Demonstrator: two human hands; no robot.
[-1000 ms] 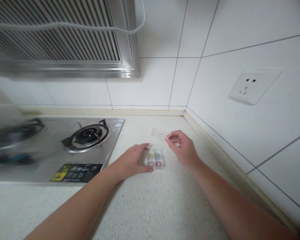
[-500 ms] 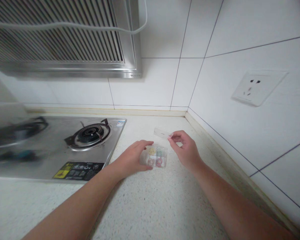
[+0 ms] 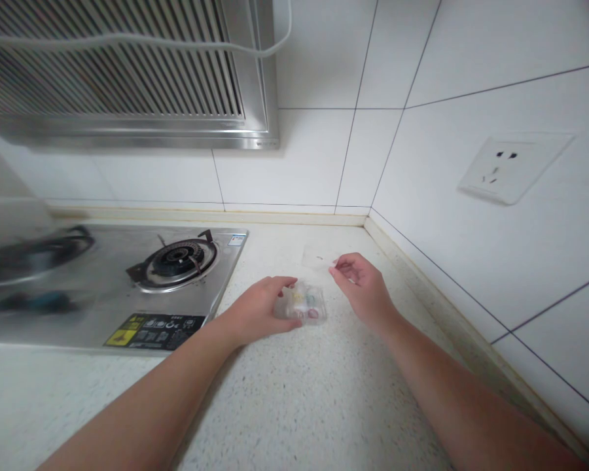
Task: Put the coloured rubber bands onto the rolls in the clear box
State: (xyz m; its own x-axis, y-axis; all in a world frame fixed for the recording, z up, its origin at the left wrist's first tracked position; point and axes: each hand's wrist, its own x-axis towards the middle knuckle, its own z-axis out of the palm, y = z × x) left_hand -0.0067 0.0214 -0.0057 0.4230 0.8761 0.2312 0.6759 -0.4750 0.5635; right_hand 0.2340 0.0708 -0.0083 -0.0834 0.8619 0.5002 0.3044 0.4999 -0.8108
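A small clear plastic box [image 3: 319, 302] stands on the counter, with little yellow, green and red rings in its compartments. My left hand [image 3: 261, 307] is curved around its left side, fingers at the back edge and thumb at the front edge. Up and to the right, my right hand [image 3: 364, 284] pinches a thin clear plastic lid [image 3: 315, 254] by its near right corner, between thumb and forefinger. The lid is faint against the pale counter and lies beyond the box, apart from it. A small dark mark shows on the lid.
To the left is a gas stove [image 3: 179, 258] with a black label [image 3: 157, 330]. The range hood [image 3: 177, 131] and a white cable [image 3: 177, 44] hang above. Speckled counter [image 3: 294, 405] stretches in front; a tiled wall with a socket [image 3: 505, 167] rises on the right.
The lid in my right hand has tilted, so it shows a broader, fainter face. My left hand stays around the box. The whole view has shifted slightly.
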